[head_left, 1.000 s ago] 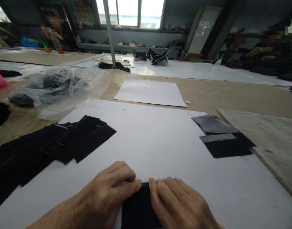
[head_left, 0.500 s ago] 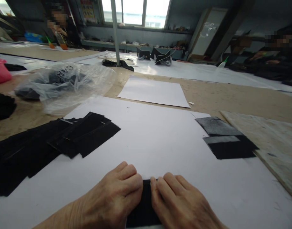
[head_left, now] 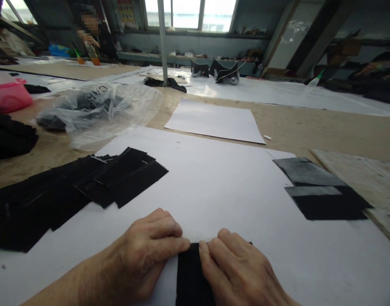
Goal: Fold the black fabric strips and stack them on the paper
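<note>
Both left hand [head_left: 153, 250] and right hand [head_left: 237, 267] pinch one black fabric piece [head_left: 192, 278]; likely to steady its edge. White paper [head_left: 220, 191] lies beneath.

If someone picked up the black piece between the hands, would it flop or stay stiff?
The black piece probably bends easily, since it looks thin, though its straight edge hints at some stiffness. It's likely light too. Lying flat on the white sheet, it seems unlikely to roll or tip.
</note>
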`<action>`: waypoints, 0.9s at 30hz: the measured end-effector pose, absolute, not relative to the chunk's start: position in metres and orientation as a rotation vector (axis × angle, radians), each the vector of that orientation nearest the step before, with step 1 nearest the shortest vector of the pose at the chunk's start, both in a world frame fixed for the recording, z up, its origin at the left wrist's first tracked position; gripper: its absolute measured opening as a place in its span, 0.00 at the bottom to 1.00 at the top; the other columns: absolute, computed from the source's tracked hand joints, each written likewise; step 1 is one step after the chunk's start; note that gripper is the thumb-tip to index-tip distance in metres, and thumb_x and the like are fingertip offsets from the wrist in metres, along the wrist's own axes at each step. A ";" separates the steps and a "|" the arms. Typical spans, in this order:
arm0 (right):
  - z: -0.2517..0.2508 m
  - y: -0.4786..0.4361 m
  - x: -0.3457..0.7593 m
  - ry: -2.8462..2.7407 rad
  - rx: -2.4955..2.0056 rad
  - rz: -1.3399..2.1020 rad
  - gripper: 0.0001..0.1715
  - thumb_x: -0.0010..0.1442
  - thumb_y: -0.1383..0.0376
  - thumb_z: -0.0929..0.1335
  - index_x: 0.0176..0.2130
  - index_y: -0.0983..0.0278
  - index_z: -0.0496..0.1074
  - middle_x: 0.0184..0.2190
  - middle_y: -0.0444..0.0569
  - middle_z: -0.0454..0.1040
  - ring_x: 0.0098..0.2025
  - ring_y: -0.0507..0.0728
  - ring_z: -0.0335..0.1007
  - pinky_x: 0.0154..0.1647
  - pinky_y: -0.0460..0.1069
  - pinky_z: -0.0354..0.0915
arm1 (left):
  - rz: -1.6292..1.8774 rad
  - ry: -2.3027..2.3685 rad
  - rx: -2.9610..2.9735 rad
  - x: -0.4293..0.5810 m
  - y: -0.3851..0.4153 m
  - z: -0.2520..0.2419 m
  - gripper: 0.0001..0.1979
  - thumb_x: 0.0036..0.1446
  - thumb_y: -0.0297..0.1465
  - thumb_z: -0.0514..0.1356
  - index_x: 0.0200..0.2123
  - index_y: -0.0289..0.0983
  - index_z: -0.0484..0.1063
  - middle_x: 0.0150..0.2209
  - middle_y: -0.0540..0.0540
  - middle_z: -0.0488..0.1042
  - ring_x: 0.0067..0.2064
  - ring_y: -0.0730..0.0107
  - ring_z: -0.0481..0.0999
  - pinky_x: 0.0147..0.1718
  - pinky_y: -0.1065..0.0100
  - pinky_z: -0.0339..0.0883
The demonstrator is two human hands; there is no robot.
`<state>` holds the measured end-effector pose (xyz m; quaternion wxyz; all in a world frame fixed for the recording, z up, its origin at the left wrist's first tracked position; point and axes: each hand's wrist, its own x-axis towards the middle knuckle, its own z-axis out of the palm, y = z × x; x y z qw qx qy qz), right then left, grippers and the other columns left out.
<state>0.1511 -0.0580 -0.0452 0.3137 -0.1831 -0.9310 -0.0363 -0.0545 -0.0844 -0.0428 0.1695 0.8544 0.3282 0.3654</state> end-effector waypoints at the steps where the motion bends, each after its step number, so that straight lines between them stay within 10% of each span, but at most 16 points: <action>1: -0.046 -0.058 0.152 -2.458 -0.472 -0.082 0.16 0.55 0.79 0.59 0.22 0.67 0.66 0.21 0.49 0.62 0.25 0.54 0.53 0.21 0.49 0.51 | 1.038 0.929 2.426 -0.056 -0.085 -0.043 0.17 0.52 0.14 0.48 0.41 0.32 0.69 0.31 0.44 0.67 0.33 0.70 0.65 0.32 0.68 0.62; 9: -0.051 -0.054 0.157 -2.493 -0.441 0.204 0.17 0.58 0.76 0.58 0.44 0.74 0.69 0.29 0.53 0.66 0.33 0.55 0.61 0.30 0.51 0.66 | 0.931 0.996 2.537 -0.053 -0.087 -0.041 0.14 0.55 0.17 0.48 0.39 0.33 0.69 0.26 0.47 0.65 0.29 0.70 0.61 0.30 0.65 0.57; 27: -0.053 -0.049 0.156 -2.552 -0.439 0.200 0.18 0.61 0.73 0.59 0.48 0.69 0.68 0.35 0.54 0.69 0.35 0.55 0.62 0.31 0.49 0.67 | 1.222 1.286 2.418 -0.055 -0.094 -0.041 0.13 0.48 0.17 0.50 0.34 0.33 0.70 0.26 0.46 0.67 0.26 0.70 0.62 0.26 0.65 0.50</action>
